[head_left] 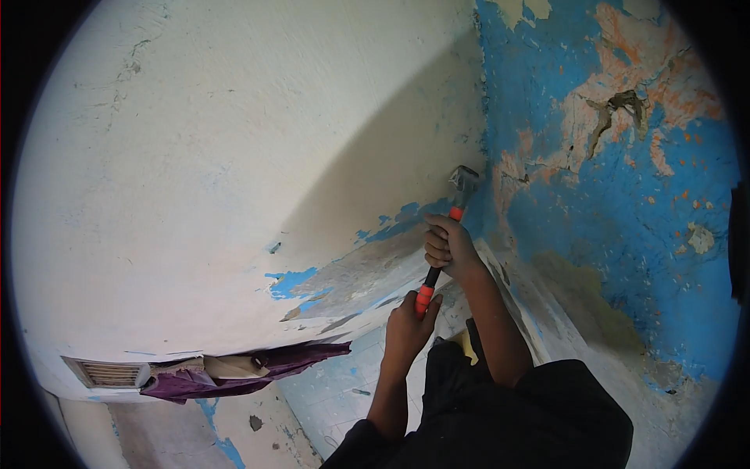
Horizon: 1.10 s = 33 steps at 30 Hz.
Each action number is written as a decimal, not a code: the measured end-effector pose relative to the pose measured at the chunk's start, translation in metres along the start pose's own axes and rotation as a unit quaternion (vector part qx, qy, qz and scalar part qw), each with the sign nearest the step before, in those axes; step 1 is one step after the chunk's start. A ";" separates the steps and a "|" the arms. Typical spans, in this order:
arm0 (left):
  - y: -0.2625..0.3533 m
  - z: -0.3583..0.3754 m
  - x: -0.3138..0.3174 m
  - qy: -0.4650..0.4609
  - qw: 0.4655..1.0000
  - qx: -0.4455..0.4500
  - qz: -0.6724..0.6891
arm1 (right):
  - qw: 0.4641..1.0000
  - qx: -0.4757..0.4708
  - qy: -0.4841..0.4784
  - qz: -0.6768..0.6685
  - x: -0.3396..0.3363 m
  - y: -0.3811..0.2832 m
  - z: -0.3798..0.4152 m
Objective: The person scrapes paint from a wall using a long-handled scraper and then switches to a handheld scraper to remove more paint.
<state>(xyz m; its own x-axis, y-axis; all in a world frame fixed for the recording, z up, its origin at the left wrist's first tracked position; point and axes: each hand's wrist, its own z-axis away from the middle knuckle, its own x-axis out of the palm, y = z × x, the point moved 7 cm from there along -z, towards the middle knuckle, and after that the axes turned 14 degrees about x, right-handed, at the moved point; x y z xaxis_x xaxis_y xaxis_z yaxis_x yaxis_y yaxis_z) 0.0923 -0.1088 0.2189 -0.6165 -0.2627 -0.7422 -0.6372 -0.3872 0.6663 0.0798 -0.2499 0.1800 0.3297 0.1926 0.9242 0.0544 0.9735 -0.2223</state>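
Observation:
A hammer (434,277) with a black and red handle and a grey metal head stands slantwise before me, its head close to the pale wall (234,141) near the corner. My right hand (453,248) is wrapped round the upper part of the handle, below the head. Lower down, my left hand (410,324) grips the red end of the handle. Beside the hammer head, blue paint and bare grey plaster show along the foot of the pale wall.
On the right rises a blue wall (539,227) with peeling patches and a deep crack (613,117). A purple cloth (234,381) hangs by a vent grille (105,374) at lower left. Paint flakes lie on the tiled floor (332,391) below my hands.

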 end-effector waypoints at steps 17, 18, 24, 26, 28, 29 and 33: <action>-0.040 0.066 -0.021 0.073 0.990 0.003 0.121 | 0.993 0.117 0.020 -0.025 0.011 0.080 -0.023; -0.032 0.055 -0.019 0.069 0.992 0.017 0.102 | 0.994 0.107 0.020 -0.028 0.008 0.065 -0.019; 0.011 0.014 0.000 0.065 0.992 0.073 0.077 | 0.999 0.024 -0.008 -0.044 -0.020 0.005 -0.001; 0.009 0.012 0.003 0.060 0.991 0.079 0.093 | 0.999 0.013 0.005 -0.034 -0.019 0.001 0.003; 0.002 0.025 0.000 0.061 0.992 0.054 0.098 | 0.998 0.045 0.028 -0.036 -0.013 0.018 0.002; -0.004 0.035 -0.003 0.068 0.991 0.043 0.104 | 0.997 0.062 0.039 -0.037 -0.009 0.029 -0.001; -0.027 0.076 -0.022 0.085 0.990 -0.019 0.110 | 0.990 0.135 -0.008 -0.037 0.015 0.085 -0.014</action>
<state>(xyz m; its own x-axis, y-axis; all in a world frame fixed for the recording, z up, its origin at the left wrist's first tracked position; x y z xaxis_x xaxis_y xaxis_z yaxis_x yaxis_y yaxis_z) 0.0878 -0.0260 0.2228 -0.6501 -0.4874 -0.5830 -0.4759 -0.3370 0.8124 0.1032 -0.1655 0.1708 0.3200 0.1187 0.9400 -0.1760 0.9823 -0.0641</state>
